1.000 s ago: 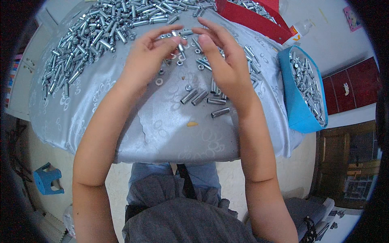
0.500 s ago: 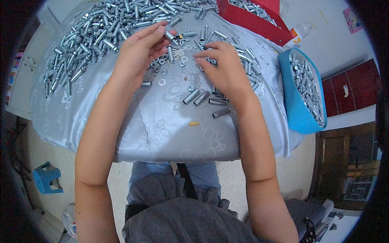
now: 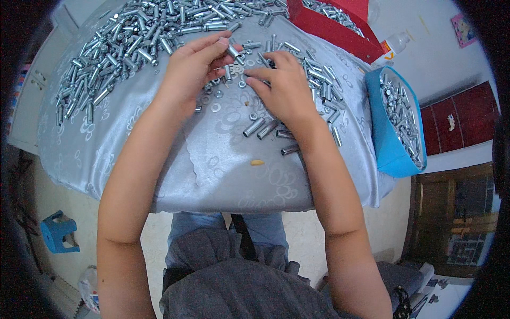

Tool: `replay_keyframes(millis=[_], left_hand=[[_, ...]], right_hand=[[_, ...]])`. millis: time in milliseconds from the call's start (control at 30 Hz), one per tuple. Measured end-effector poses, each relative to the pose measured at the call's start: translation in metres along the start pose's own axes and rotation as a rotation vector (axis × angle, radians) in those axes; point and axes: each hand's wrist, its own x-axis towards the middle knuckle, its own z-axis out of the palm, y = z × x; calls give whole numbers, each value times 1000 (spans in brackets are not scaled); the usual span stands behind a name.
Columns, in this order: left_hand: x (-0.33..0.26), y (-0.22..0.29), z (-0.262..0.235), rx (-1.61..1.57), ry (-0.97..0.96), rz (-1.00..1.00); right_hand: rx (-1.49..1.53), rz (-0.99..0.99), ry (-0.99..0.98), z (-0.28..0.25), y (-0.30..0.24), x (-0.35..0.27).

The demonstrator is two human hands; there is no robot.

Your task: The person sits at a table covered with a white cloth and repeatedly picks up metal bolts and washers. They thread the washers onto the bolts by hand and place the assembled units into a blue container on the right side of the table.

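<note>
My left hand is closed around a shiny cylindrical expansion bolt, its lower end tilted toward my right hand. To the right, my right hand has its thumb and forefinger drawn close together just beyond that end; whatever lies between the tips is too small to make out. Flat washers and hex nuts lie scattered beneath and between both hands. Nearer me rest several hollow metal sleeves, partly hidden by my right forearm.
A big heap of assembled bolts covers the far left of the silvery tablecloth. At the far right stand a red box, a bottle and a blue fabric bin full of bolts. A yellow scrap lies nearer me.
My left hand has shifted slightly right with the bolt. My right hand has moved left, its thumb and forefinger coming closer together and nearer the bolt.
</note>
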Motion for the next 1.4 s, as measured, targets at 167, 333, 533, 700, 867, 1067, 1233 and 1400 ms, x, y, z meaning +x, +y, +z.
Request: replay_keyframes(millis=[167, 333, 533, 700, 867, 1067, 1233, 1400], left_hand=[[-1, -1, 0, 5, 9, -3], [3, -4, -2, 7, 16, 19], [1, -2, -1, 0, 4, 42], [-1, -2, 3, 35, -50, -3], [-3, 1, 4, 1, -57, -11], [-2, -2, 1, -22, -69, -18], [-1, -3, 2, -102, -82, -28], [-1, -5, 2, -177, -82, -67]], right_hand=[[66, 27, -32, 4, -2, 2], [102, -19, 19, -2, -4, 4], [779, 215, 30, -23, -26, 8], [879, 251, 69, -22, -26, 9], [840, 229, 63, -25, -26, 8], [723, 196, 117, -29, -28, 9], [507, 32, 192, -30, -28, 10], [482, 16, 231, -28, -30, 8]])
